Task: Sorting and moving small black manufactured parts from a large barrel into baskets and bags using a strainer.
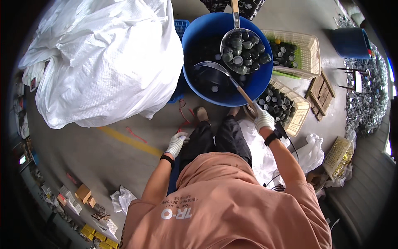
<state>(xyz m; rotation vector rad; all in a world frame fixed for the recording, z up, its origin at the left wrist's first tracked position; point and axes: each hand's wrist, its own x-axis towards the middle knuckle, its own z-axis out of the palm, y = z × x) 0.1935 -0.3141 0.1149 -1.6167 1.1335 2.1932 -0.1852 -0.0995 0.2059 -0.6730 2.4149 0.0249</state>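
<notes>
My right hand (pixel 264 119), in a striped white glove, grips the wooden handle of a round strainer (pixel 215 65). The strainer's bowl is tilted inside a large blue tub (pixel 187 79) of dark contents, with a few pale round discs showing. Across the tub, a second long-handled strainer (pixel 245 50) is heaped with small dark glossy rounded pieces, some with pale round ends. Its handle runs out at the top, and no hand on it shows. My gloved left hand (pixel 175 145) hangs by my left thigh, fingers loosely bent, with nothing visible in it.
Cream baskets (pixel 311 56) of similar pieces stand right of the tub, near a wooden pallet (pixel 320 94). A huge white woven sack (pixel 112 62) fills the left. Another person's patterned trousers (pixel 251 8) show beyond the tub. Red string (pixel 182 114) and white sheeting (pixel 259 149) lie around my feet.
</notes>
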